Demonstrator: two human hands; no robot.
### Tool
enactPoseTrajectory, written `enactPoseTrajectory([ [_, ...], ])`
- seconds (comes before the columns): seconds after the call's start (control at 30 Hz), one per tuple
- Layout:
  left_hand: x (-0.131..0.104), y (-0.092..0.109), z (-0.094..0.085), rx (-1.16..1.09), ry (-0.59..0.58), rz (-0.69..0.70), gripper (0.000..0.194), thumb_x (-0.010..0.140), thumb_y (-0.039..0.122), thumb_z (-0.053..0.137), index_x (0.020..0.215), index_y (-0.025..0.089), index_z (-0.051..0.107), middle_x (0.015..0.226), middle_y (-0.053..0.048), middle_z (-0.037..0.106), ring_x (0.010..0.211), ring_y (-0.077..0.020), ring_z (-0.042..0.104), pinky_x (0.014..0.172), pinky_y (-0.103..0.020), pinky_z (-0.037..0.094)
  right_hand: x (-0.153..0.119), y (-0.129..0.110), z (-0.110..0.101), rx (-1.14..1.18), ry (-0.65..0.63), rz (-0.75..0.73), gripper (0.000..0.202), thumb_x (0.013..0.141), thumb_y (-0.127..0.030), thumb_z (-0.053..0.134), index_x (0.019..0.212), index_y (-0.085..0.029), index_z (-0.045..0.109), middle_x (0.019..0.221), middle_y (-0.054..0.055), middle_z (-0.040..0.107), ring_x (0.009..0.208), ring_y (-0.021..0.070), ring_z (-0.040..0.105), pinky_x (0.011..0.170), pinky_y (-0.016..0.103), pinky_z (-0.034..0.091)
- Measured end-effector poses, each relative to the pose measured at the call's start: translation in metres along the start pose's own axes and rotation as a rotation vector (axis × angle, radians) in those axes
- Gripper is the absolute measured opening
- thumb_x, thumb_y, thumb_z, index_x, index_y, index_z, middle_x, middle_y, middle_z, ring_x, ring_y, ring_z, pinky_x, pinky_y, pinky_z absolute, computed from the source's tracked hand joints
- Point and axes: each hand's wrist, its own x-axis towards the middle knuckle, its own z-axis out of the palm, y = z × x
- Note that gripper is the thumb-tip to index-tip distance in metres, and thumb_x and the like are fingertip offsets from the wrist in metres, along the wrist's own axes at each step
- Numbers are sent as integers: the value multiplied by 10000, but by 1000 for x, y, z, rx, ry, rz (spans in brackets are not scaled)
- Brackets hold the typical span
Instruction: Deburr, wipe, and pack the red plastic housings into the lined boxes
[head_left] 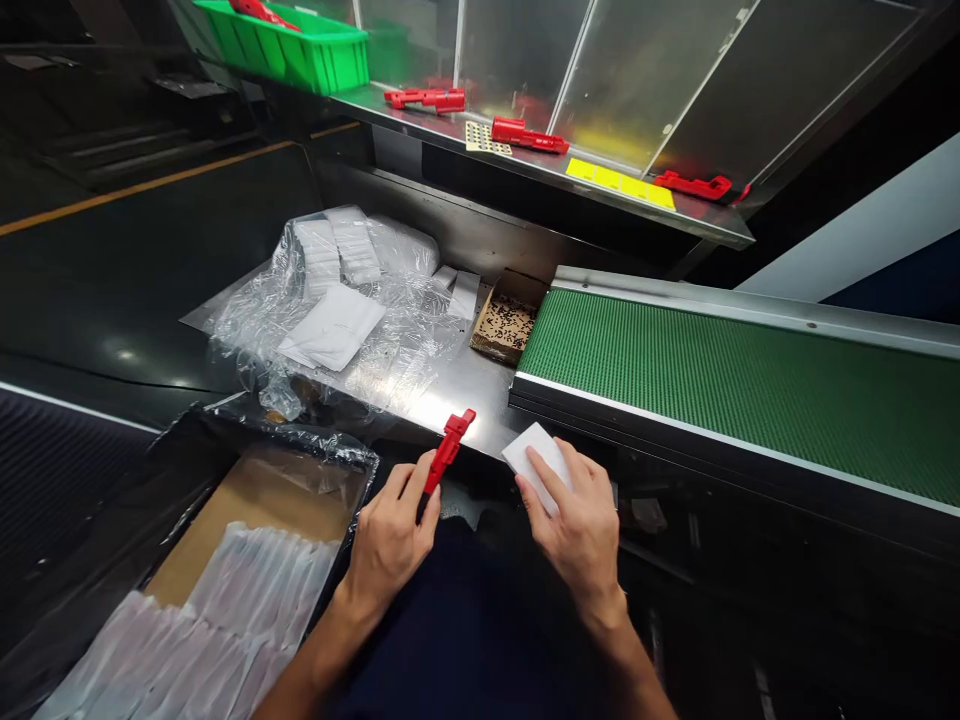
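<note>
Between the thumb and fingers of my left hand (390,530) is a narrow red plastic part (451,448), its notched end pointing up and away from me. My right hand (577,520) grips a small white rectangular packet (541,462); whether it is a folded sheet or a sleeve I cannot tell. Both hands are apart, just in front of the metal table's near edge (480,395). Beyond them, clear plastic film (259,300) lies on the table around white stacks (356,245) and a loose pile of flat white sleeves (334,325).
A green conveyor belt (735,385) extends right, beside a small cardboard tray (504,320) with black bits. At lower left, a lined carton (225,490) holds wrapped items (255,580). The upper shelf (420,115) carries red parts (529,135), yellow labels (621,184) and a green bin (322,60).
</note>
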Motion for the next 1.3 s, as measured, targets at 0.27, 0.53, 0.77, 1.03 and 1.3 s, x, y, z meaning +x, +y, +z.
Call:
enactPoseTrajectory([
  [0.27, -4, -3, 3, 19, -70, 42, 451, 976, 184, 440, 1425, 232, 427, 968, -54, 637, 794, -180, 663, 668, -236, 535, 16, -10, 19, 157, 33, 1, 277, 903, -267, 621, 1167, -220, 690, 1240, 152, 611, 1063, 290, 558, 893, 461, 526],
  [0.53, -3, -34, -5, 221, -109, 256, 375, 985, 159, 397, 1340, 191, 514, 947, -58, 649, 785, -173, 651, 691, -232, 517, 27, -27, 52, 200, -95, -78, 274, 926, -315, 575, 1154, -234, 705, 1227, 150, 614, 1036, 279, 539, 862, 435, 518],
  [0.77, 3, -69, -23, 415, 34, -300, 364, 949, 241, 467, 1285, 173, 589, 935, -73, 631, 673, -199, 627, 547, -280, 434, -17, 24, 130, 323, -353, 153, 334, 904, -372, 542, 1152, -211, 698, 1222, 139, 647, 1085, 295, 563, 947, 462, 468],
  [1.03, -9, -73, -32, -167, 129, -677, 470, 845, 401, 560, 1258, 183, 610, 1065, -104, 672, 953, -276, 651, 759, -351, 537, -4, 95, 227, 297, -470, 600, 620, 846, -500, 429, 1327, -125, 542, 1349, 199, 549, 1258, 361, 476, 990, 496, 419],
  [1.3, -8, -54, -38, -858, 131, -958, 761, 810, 509, 637, 1392, 54, 458, 613, 3, 575, 455, -115, 468, 474, -237, 379, 21, 91, 238, 374, -514, 782, 875, 809, -540, 526, 1520, -107, 256, 1476, 264, 389, 1336, 429, 381, 1047, 594, 316],
])
